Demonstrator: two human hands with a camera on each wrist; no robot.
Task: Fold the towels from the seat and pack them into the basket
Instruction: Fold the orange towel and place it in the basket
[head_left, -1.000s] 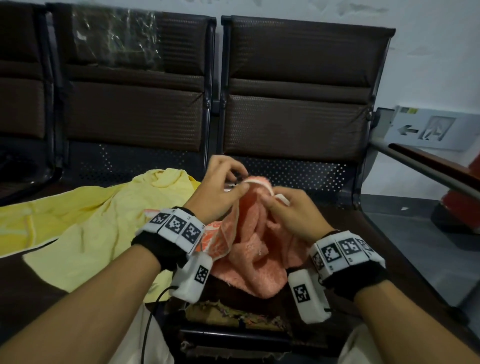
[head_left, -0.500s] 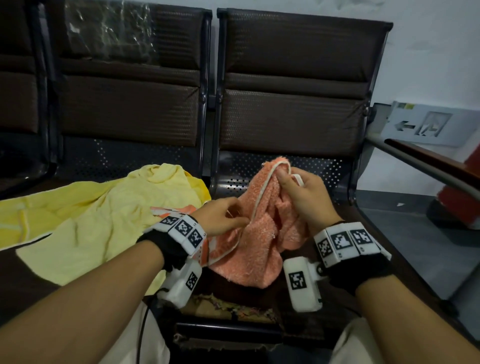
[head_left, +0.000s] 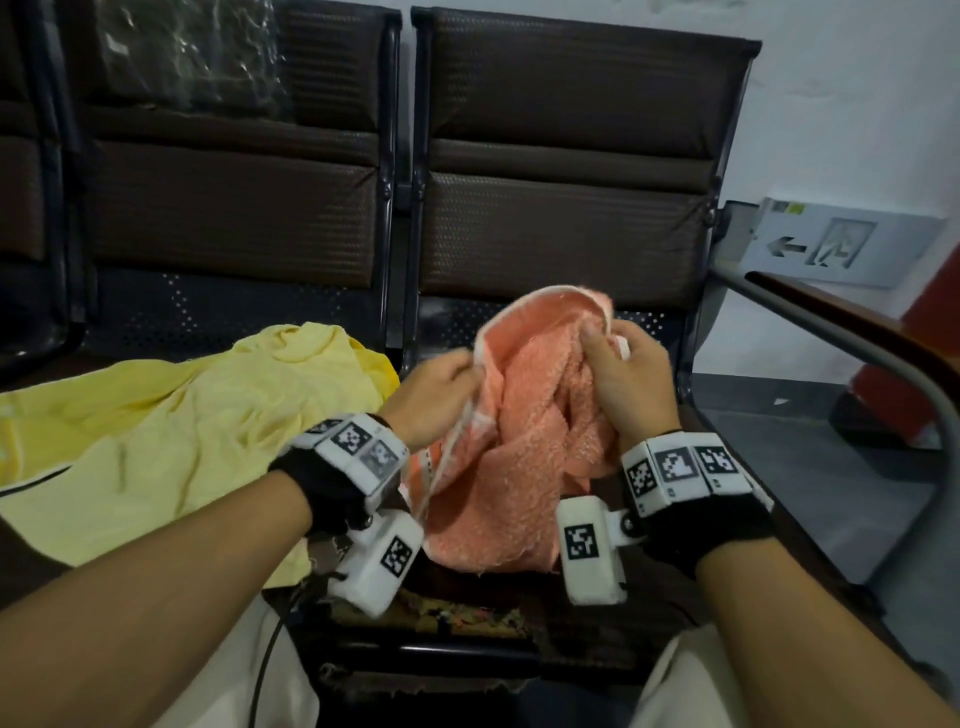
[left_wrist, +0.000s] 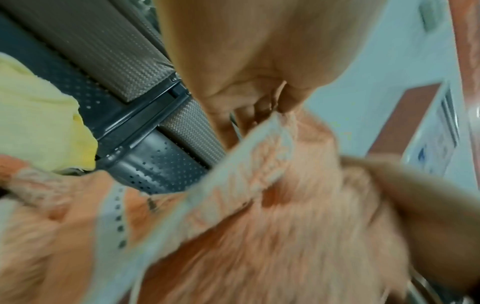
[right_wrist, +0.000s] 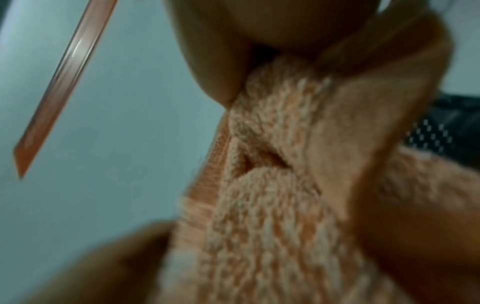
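Observation:
A fluffy orange towel (head_left: 524, 441) with a white border hangs bunched between my two hands above the right seat. My left hand (head_left: 441, 384) pinches its white-edged hem on the left side; the left wrist view shows the fingers closed on that hem (left_wrist: 270, 127). My right hand (head_left: 623, 374) grips a bunched fold of the orange towel (right_wrist: 272, 164) near its top right. A yellow towel (head_left: 182, 431) lies spread and rumpled on the left seat. No basket shows in any view.
Dark brown padded seat backs (head_left: 561, 156) stand right behind the towels. A metal armrest (head_left: 857, 353) curves down at the right, with grey floor (head_left: 831, 467) beyond it. A frayed seat edge (head_left: 457, 618) lies just below the hanging towel.
Both hands lifted the orange towel higher off the seat. My left hand slid along the white hem away from the right hand, opening a loop of the edge between them.

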